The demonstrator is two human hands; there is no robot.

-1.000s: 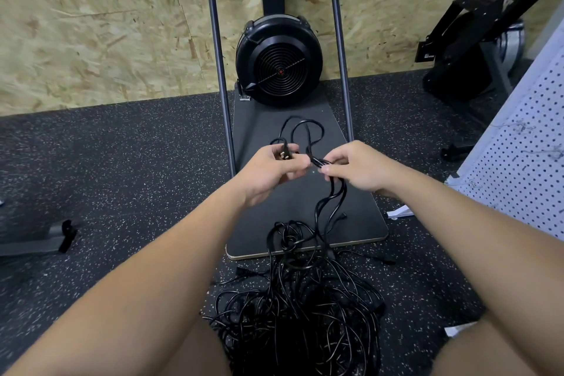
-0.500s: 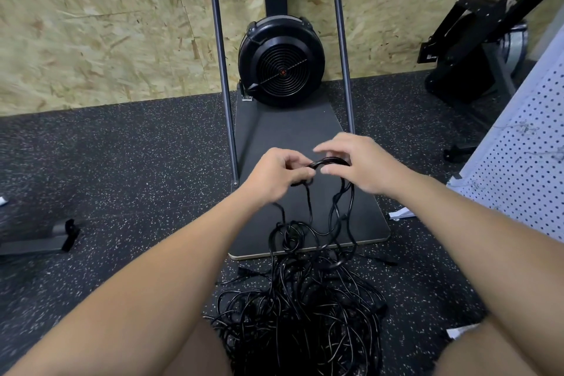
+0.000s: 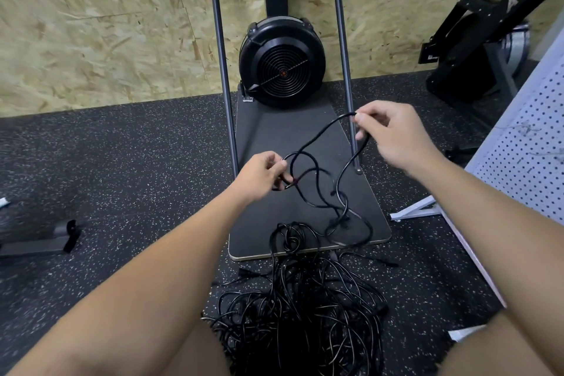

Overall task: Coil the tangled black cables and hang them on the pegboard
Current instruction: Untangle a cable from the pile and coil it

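A big tangle of black cables lies on the speckled floor between my knees. One black cable rises from the heap and stretches between my hands. My left hand pinches a few small loops of it near its plug end. My right hand is raised to the right and grips a wide loop of the same cable between thumb and fingers. The white pegboard leans at the right edge, with nothing hanging on the part I see.
A black fan-wheel machine stands on a dark base board with two upright poles ahead of me. Another black exercise machine sits at the back right. A dark foot bar lies at the left. OSB wall behind.
My hands were close together pinching the cable. Now my right hand has pulled up and to the right, drawing a long loop out, while my left hand stays low holding the small loops.
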